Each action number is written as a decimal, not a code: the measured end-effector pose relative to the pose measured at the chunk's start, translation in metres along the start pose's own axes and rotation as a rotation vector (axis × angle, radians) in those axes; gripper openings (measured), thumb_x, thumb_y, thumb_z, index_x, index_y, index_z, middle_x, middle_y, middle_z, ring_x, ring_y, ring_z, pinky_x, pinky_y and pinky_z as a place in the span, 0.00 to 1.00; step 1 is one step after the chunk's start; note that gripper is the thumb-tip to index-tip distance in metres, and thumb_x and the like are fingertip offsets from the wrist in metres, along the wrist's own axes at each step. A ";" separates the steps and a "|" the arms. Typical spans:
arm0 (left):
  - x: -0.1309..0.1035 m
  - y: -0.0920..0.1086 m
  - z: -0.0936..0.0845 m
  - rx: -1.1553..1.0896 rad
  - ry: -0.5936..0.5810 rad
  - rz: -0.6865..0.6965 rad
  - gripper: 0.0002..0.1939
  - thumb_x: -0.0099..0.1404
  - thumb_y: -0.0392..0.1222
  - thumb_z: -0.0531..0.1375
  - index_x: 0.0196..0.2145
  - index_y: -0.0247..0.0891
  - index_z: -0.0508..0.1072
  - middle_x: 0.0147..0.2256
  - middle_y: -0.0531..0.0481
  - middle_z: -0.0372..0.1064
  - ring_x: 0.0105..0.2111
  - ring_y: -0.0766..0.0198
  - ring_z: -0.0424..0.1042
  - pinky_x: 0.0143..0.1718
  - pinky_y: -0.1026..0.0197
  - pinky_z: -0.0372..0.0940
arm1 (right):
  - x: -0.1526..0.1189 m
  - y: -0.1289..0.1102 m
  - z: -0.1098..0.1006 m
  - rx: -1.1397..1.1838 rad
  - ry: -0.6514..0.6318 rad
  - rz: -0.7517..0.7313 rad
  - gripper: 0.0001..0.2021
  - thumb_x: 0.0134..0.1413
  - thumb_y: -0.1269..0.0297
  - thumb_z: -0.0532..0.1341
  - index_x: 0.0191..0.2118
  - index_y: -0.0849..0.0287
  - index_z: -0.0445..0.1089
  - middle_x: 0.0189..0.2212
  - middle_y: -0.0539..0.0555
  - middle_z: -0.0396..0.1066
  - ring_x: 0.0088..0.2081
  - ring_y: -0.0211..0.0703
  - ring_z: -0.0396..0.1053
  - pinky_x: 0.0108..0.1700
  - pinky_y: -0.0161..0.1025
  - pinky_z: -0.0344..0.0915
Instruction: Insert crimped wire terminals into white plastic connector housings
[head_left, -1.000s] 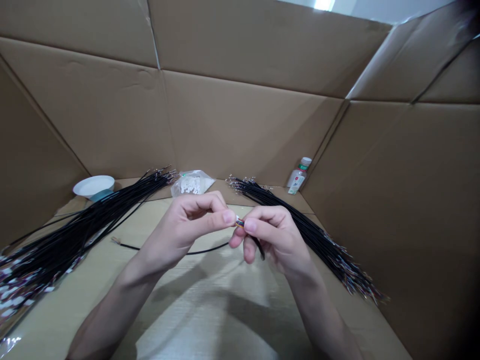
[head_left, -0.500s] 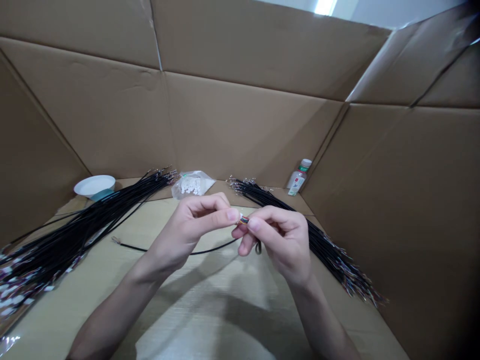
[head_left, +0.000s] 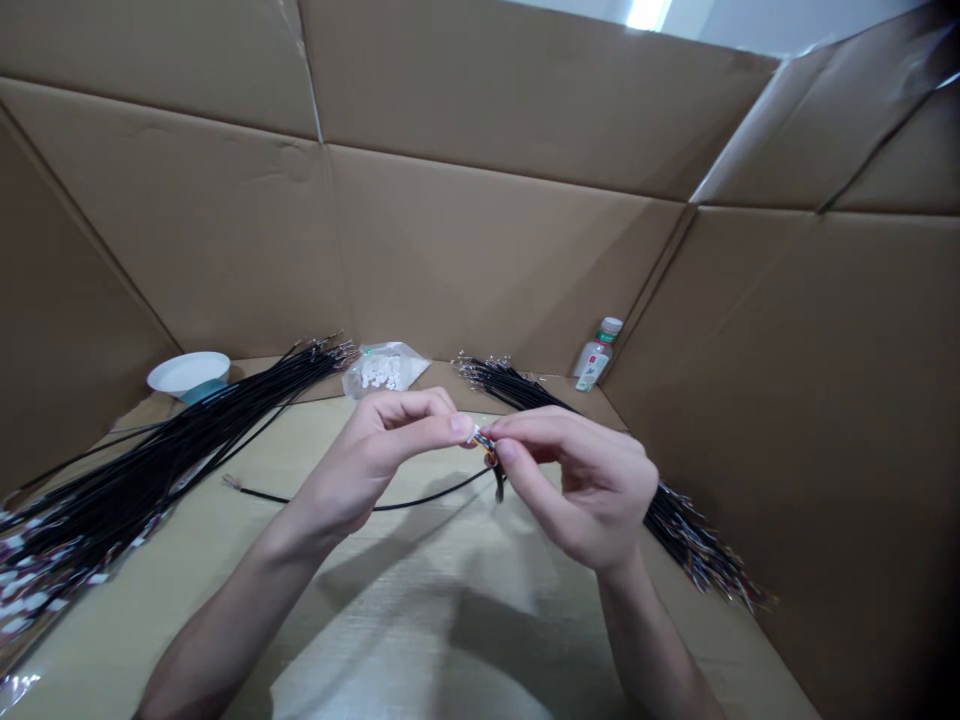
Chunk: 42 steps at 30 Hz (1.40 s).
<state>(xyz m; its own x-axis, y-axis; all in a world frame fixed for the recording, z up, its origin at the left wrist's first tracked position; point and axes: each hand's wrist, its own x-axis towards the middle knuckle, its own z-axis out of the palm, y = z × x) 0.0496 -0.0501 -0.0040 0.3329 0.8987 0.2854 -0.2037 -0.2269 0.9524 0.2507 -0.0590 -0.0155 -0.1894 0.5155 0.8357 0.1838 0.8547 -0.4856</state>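
Note:
My left hand [head_left: 397,440] pinches a small white connector [head_left: 474,434] between thumb and forefinger, its body mostly covered by the fingertips. Thin coloured wires [head_left: 486,447] run from the connector to the end of a black cable [head_left: 427,499]. My right hand [head_left: 574,480] has its thumb and forefinger closed on these wires, close beside the connector. Below the fingertips the black cable bends down, then curves away leftward over the table to a free end with bare wire tips [head_left: 232,482].
Black cables with white connectors [head_left: 150,470] lie heaped at left, and another cable bundle [head_left: 697,550] lies at right. At the back are a white bowl [head_left: 187,372], a plastic bag of white connectors [head_left: 384,370] and a bottle [head_left: 597,355]. Cardboard walls [head_left: 495,250] surround the table.
My right hand has turned and its lower fingers have moved off to the right, showing more of the wires and the cable bend. My left hand has shifted slightly left, still pinching the connector.

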 end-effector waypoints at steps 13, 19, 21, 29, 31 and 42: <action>0.000 -0.004 0.004 0.139 0.034 0.077 0.15 0.68 0.45 0.69 0.25 0.38 0.77 0.28 0.53 0.67 0.32 0.66 0.63 0.38 0.62 0.59 | 0.003 -0.004 -0.008 -0.170 -0.122 -0.131 0.08 0.60 0.79 0.65 0.39 0.59 0.76 0.32 0.53 0.81 0.30 0.37 0.75 0.32 0.36 0.73; 0.001 -0.006 0.005 0.204 0.053 0.077 0.16 0.67 0.45 0.69 0.23 0.38 0.76 0.28 0.53 0.68 0.32 0.66 0.64 0.37 0.61 0.59 | 0.005 -0.007 -0.010 -0.237 -0.163 -0.110 0.06 0.62 0.78 0.63 0.36 0.63 0.76 0.27 0.52 0.76 0.28 0.35 0.70 0.30 0.34 0.68; 0.001 -0.006 0.006 0.211 0.051 0.085 0.16 0.67 0.45 0.69 0.23 0.38 0.76 0.28 0.53 0.67 0.32 0.66 0.63 0.37 0.61 0.59 | 0.005 -0.009 -0.011 -0.278 -0.175 -0.120 0.06 0.62 0.78 0.63 0.34 0.64 0.75 0.26 0.51 0.74 0.27 0.35 0.69 0.29 0.34 0.66; -0.002 -0.005 0.005 0.235 0.024 0.086 0.15 0.67 0.43 0.69 0.24 0.38 0.77 0.27 0.54 0.68 0.31 0.67 0.65 0.36 0.62 0.60 | 0.003 -0.013 -0.013 -0.341 -0.205 -0.139 0.08 0.62 0.78 0.63 0.31 0.63 0.74 0.25 0.50 0.74 0.25 0.34 0.69 0.30 0.34 0.66; -0.002 -0.006 0.005 0.237 0.016 0.089 0.15 0.67 0.43 0.69 0.24 0.39 0.77 0.27 0.54 0.68 0.31 0.67 0.66 0.36 0.62 0.60 | 0.003 -0.013 -0.014 -0.357 -0.207 -0.138 0.08 0.61 0.78 0.63 0.30 0.63 0.74 0.24 0.50 0.74 0.25 0.34 0.68 0.30 0.34 0.66; -0.005 -0.001 0.005 0.279 0.019 0.082 0.16 0.67 0.41 0.69 0.22 0.38 0.74 0.26 0.55 0.66 0.29 0.68 0.64 0.34 0.61 0.58 | -0.001 -0.015 -0.002 -0.483 -0.192 -0.167 0.09 0.59 0.78 0.59 0.28 0.60 0.69 0.24 0.47 0.66 0.26 0.33 0.63 0.29 0.34 0.62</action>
<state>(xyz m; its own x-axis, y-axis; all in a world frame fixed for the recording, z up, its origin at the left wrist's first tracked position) 0.0524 -0.0564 -0.0061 0.3079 0.8796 0.3626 0.0327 -0.3907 0.9199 0.2503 -0.0723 -0.0089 -0.4179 0.4162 0.8075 0.5502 0.8233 -0.1395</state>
